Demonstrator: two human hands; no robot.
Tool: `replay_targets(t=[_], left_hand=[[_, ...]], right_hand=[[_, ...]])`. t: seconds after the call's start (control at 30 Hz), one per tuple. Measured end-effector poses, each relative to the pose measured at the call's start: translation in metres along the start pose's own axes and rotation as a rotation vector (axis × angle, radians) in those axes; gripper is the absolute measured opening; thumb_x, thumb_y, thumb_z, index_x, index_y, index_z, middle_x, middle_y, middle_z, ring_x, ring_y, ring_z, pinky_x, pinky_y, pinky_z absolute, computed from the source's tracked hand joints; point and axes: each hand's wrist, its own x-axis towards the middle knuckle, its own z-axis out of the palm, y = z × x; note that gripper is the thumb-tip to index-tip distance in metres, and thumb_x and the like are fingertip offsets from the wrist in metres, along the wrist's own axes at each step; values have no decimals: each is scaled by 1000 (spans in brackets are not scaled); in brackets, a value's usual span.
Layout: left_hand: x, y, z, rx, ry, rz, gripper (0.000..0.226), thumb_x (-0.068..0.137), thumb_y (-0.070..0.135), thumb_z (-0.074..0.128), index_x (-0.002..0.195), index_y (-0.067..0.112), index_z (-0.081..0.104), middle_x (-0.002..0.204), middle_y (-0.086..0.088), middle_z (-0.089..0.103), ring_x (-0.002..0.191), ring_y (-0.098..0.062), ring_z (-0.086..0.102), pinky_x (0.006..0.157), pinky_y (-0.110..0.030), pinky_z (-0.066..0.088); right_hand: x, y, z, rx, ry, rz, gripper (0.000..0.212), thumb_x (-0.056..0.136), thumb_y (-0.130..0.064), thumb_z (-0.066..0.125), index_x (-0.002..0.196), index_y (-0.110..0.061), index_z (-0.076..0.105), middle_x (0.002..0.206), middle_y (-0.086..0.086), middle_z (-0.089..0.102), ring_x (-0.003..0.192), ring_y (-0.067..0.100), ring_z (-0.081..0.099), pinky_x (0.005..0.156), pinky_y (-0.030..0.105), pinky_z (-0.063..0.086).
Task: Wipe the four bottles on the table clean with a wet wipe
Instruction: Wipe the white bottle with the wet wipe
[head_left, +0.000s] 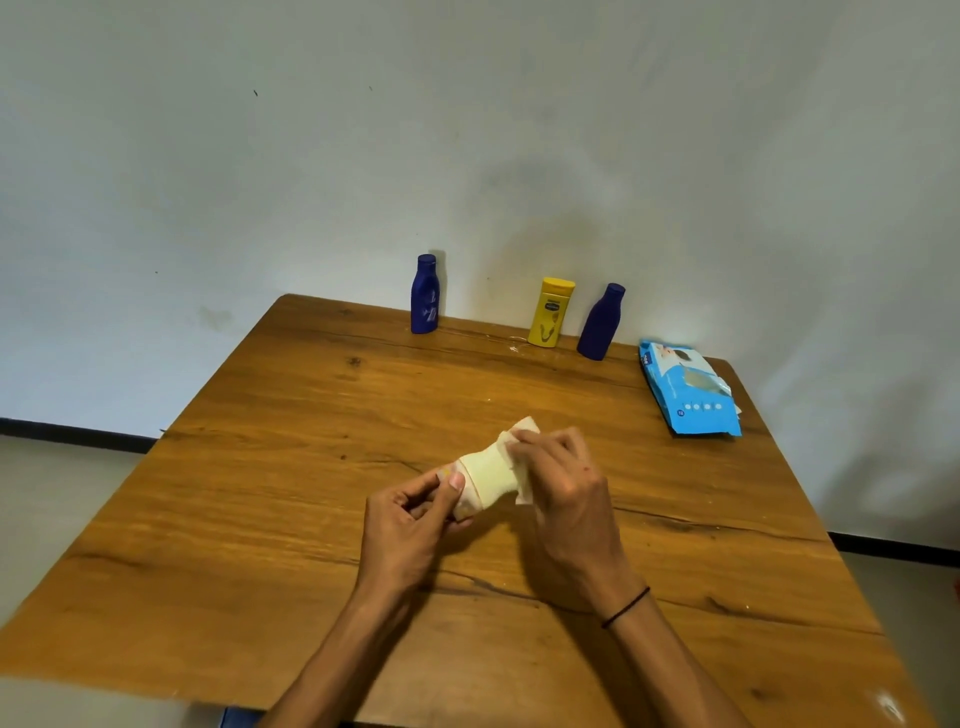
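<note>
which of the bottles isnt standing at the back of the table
The cream bottle, held between the left hand and right hand; the other three stand upright by the wall.

Three upright bottles stand along the far edge of the brown wooden table (311, 467): the left dark blue plastic bottle (425, 294), the yellow plastic bottle (550, 312) at centre, and the right dark blue plastic bottle (601, 322) just beside it. The light blue wet-wipe pack (691, 389) lies flat at the table's upper right. In the frame's centre, above the tabletop, the cream bottle (488, 473) is held between the left hand (410, 519) and the right hand (566, 483).
</note>
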Motion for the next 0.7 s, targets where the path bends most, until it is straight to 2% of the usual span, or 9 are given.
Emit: replay_targets(t=[0.1,0.2,0.3,0.37,0.43,0.5,0.6,0.7], left_hand=[[3,-4,2,46,0,12,24,94,11,72,118,7,76,100,-8,82,93,-21,80,68,-25,63],[8,-5,4,118,-26,60,20,96,9,70,114,9,78,95,-9,82,88,-21,79,70,-28,64],[12,-6,0,123,-6,70,20,99,5,65,115,9,77,94,-8,82,87,-20,79,72,-28,64],[12,-5,-2,75,4,43,20,97,8,68,115,10,77,97,-9,82,90,-23,79,72,-30,65],[9,-2,-2,31,-4,23,18,96,8,69,112,11,78,97,-9,82,89,-22,80,67,-27,65],[7,-1,1,23,-10,23,18,96,6,69,111,11,77,95,-5,83,87,-18,80,64,-23,63],[6,-5,3,78,-17,37,19,95,11,72,113,14,78,97,-3,83,91,-18,79,68,-26,64],[7,-5,6,96,-9,38,18,94,12,72,111,16,79,96,-4,83,88,-18,80,67,-26,64]], right_hand=[[12,-4,-4,-19,32,28,52,73,-7,85,121,1,69,125,17,70,108,31,61,78,41,62],[10,-30,3,3,-45,-115,57,78,1,83,132,1,64,137,16,65,116,30,58,88,41,61],[-5,-39,5,74,-114,-156,67,79,0,80,142,-3,57,148,12,57,123,26,52,99,38,56],[-9,-32,2,32,-86,-154,59,82,-6,79,138,-4,60,145,12,60,116,25,54,90,38,59],[-8,-19,-1,-51,-19,-121,45,86,-17,72,129,-3,67,134,14,68,104,27,58,74,41,61],[-1,-3,-4,-125,49,-66,46,82,-25,74,121,-1,70,120,15,73,98,28,57,65,40,58],[16,11,-8,-201,118,22,50,74,-24,83,116,0,71,107,16,71,98,27,53,64,38,57],[25,-6,1,-175,148,54,33,80,-16,79,110,-3,73,102,15,67,97,29,54,62,38,56]])
